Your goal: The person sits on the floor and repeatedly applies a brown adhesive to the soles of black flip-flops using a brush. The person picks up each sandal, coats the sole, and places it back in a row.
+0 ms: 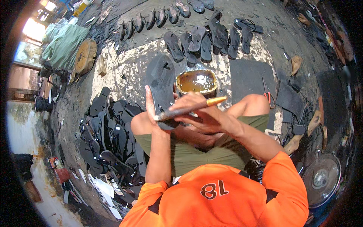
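Observation:
My left hand [150, 108] holds a black sandal sole [160, 79] upright above my knees, fingers wrapped round its lower edge. My right hand [202, 113] grips a brush [189, 108] that lies almost level across the sole's lower end; its golden end points right and its other end touches the sole near my left hand. Just behind the sole stands an open tin of amber glue [196, 81]. I sit on the ground in green shorts and an orange shirt.
A heap of black sandals [109, 132] lies at my left. Rows of black soles [204, 41] are spread on the ground ahead. A black rubber sheet [249, 77], red-handled scissors [268, 92], wooden pieces [314, 123] and a floor fan [321, 178] lie at my right.

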